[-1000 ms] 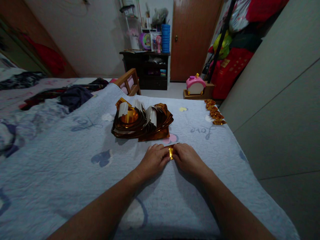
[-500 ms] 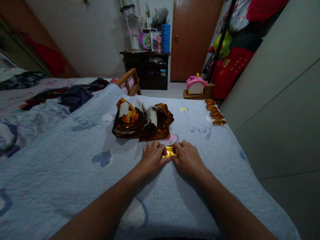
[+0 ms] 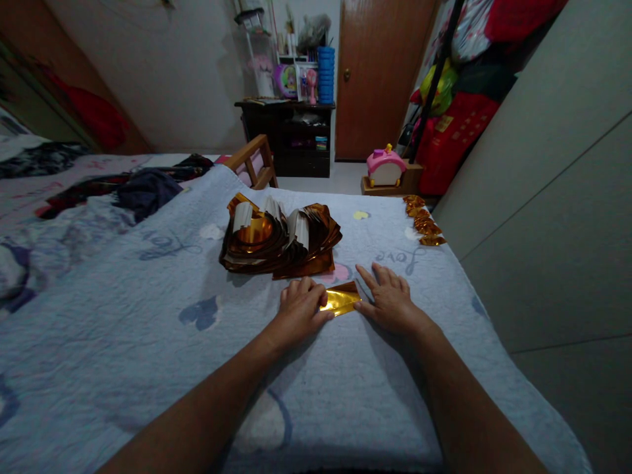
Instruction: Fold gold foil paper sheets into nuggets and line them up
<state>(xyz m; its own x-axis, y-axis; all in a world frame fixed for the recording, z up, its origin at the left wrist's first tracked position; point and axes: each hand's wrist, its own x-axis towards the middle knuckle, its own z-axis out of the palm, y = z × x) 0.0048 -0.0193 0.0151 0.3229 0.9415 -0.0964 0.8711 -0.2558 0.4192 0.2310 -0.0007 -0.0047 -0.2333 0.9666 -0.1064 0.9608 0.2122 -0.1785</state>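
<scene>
On my feed the gold foil strip (image 3: 342,301) lies on the light-blue cover (image 3: 197,368), btwn the two hands, running L to R w/ a darker brown band on its far side. L hand (image 3: 300,306) has fingers curled + thumb drawn in, gripping the strip's L end. R hand (image 3: 390,299) is opened out, fingers spread, thumb tip at the strip's R end; can't tell from here if it's touching. Just beyond, a bit L, I've got the foil stack (image 3: 281,243), sheets curled over, brown/gold w/ whitish parts. Far R, nr the cover's edge, a row of folded foil pieces (image 3: 427,227). Further out: dark clothes (image 3: 151,193) on the L, pink toy (image 3: 385,168) past the far edge, dark cabinet (image 3: 303,166) + brown door (image 3: 385,79) at back.
</scene>
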